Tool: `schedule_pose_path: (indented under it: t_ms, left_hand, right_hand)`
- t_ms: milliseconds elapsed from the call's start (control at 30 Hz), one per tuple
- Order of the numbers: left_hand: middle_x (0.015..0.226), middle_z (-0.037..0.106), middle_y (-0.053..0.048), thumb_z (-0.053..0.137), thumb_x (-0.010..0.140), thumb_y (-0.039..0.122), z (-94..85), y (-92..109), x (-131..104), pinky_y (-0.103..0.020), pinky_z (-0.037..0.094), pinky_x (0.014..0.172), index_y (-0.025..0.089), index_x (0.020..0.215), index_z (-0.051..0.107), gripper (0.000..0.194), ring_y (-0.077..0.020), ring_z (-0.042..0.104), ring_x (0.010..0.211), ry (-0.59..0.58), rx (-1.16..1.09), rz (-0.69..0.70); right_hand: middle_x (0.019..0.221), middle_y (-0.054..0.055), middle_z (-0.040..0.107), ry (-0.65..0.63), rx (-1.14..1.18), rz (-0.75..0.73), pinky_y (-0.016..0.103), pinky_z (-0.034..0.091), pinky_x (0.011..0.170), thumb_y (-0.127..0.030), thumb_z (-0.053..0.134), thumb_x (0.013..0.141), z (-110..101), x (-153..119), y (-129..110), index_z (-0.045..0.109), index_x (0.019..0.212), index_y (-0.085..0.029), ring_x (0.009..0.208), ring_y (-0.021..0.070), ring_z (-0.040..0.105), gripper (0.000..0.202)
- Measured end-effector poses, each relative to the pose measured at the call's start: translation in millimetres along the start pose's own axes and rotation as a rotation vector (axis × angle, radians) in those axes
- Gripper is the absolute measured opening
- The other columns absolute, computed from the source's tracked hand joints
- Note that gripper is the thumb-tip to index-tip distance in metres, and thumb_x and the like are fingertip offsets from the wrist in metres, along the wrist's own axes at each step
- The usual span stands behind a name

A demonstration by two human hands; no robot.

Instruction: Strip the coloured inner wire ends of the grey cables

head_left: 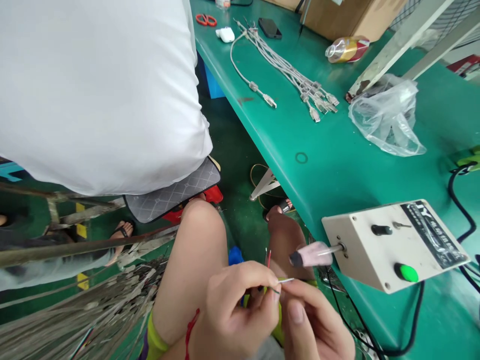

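Low in the view, my left hand [240, 305] is closed in a pinch on thin cable wires. A red wire [269, 258] sticks up above its fingers. A white wire [287, 281] points right, and a dark green wire [275, 290] shows between the fingertips. Against the left fingertips sits my right hand [318, 320], its fingers curled and its index fingertip at the white wire. The rest of the cable is hidden by my hands. Just above the right hand, a pinkish tapered tip with a black end [311, 255] projects from a beige machine box [375, 250].
Grey USB cables [285, 70] lie on the green table [318, 185], beyond the box. Also there are a plastic bag [390, 115], a bottle [347, 49], a phone [270, 28] and red-handled scissors [206, 20]. A person in a white shirt [105, 90] sits ahead; many wires [97, 305] hang at left.
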State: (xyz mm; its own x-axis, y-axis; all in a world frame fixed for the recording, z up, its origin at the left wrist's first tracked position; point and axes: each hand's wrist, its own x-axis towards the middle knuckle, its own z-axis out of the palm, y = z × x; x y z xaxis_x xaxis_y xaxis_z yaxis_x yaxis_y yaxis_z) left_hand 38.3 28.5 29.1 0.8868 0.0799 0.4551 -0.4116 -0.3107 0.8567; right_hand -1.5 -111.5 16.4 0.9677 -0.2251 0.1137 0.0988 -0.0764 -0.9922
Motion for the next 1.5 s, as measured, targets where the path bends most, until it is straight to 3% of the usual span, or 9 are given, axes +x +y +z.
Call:
schedule_pose_path:
  t_ms: [233,367,567,700,867,1133,1267,1367,1500]
  left_hand:
    - [0.068,0.074,0.006,0.067,0.089,-0.004,-2.0,-4,-5,-0.021,0.065,0.067,0.023,0.106,0.067,0.031,-0.0134,0.077,0.059,-0.006,-0.047,0.144]
    - [0.076,0.081,0.001,0.067,0.09,0.0,-2.7,-6,-9,-0.026,0.065,0.065,0.025,0.112,0.069,0.033,-0.0168,0.078,0.059,-0.027,-0.108,0.139]
    - [0.076,0.082,-0.001,0.064,0.1,0.01,-6.8,0,-3,-0.03,0.06,0.056,0.028,0.119,0.067,0.026,-0.0194,0.075,0.053,-0.094,-0.2,0.093]
    - [0.078,0.081,0.0,0.059,0.114,0.02,-8.1,-1,-3,-0.03,0.064,0.066,0.027,0.119,0.068,0.012,-0.0188,0.078,0.059,-0.111,-0.216,0.05]
    - [0.065,0.071,0.001,0.054,0.121,0.035,-5.3,-5,-6,-0.027,0.057,0.06,0.025,0.105,0.068,0.024,-0.0158,0.07,0.054,-0.121,-0.221,0.064]
    - [0.067,0.074,0.003,0.07,0.098,0.01,-7.3,-1,-3,-0.025,0.05,0.055,0.025,0.101,0.069,0.015,-0.0127,0.064,0.05,-0.136,-0.122,0.032]
    - [0.068,0.076,0.004,0.07,0.095,0.008,-8.1,0,-2,-0.024,0.046,0.051,0.025,0.103,0.069,0.019,-0.0099,0.058,0.045,-0.135,-0.086,0.022]
    - [0.065,0.074,0.005,0.071,0.095,0.009,-7.0,0,-2,-0.022,0.047,0.05,0.025,0.105,0.068,0.02,-0.0097,0.058,0.045,-0.123,-0.064,0.034]
    - [0.065,0.074,0.005,0.069,0.093,0.006,-5.4,1,-1,-0.021,0.049,0.052,0.025,0.108,0.068,0.024,-0.0104,0.061,0.047,-0.091,-0.038,0.033]
  right_hand:
    - [0.068,-0.002,0.073,0.089,0.205,0.273,0.023,0.056,0.064,-0.043,0.097,0.098,13,-1,-23,0.093,0.104,-0.033,0.061,0.0138,0.061,0.012]
    - [0.07,0.001,0.073,0.019,0.325,0.396,0.024,0.054,0.059,-0.043,0.095,0.098,4,-1,-15,0.093,0.099,-0.03,0.059,0.0144,0.06,0.014]
    - [0.075,0.003,0.076,-0.121,0.478,0.455,0.024,0.058,0.063,-0.037,0.089,0.103,-7,3,-2,0.092,0.102,-0.027,0.065,0.015,0.064,0.011]
    - [0.076,0.003,0.078,-0.136,0.52,0.43,0.021,0.06,0.067,-0.035,0.088,0.105,-2,9,-5,0.093,0.102,-0.029,0.068,0.0137,0.07,0.008]
    - [0.08,0.005,0.084,-0.13,0.502,0.448,0.027,0.065,0.063,-0.037,0.089,0.104,0,13,-7,0.093,0.099,-0.029,0.065,0.0176,0.075,0.01]
    - [0.069,0.001,0.077,0.118,0.02,0.092,0.027,0.051,0.054,-0.036,0.095,0.1,5,9,-17,0.094,0.1,-0.03,0.054,0.0154,0.061,0.006]
    - [0.059,-0.001,0.068,0.041,0.111,-0.13,0.031,0.05,0.054,-0.039,0.089,0.104,7,18,-16,0.094,0.115,-0.035,0.052,0.0177,0.058,0.013]
    - [0.06,-0.001,0.07,-0.044,0.108,-0.16,0.031,0.051,0.054,-0.03,0.091,0.102,6,22,-14,0.094,0.117,-0.034,0.053,0.0174,0.059,0.016]
    - [0.062,-0.001,0.071,0.027,0.102,-0.065,0.033,0.054,0.059,-0.032,0.092,0.103,7,18,-16,0.095,0.11,-0.036,0.057,0.018,0.061,0.008]
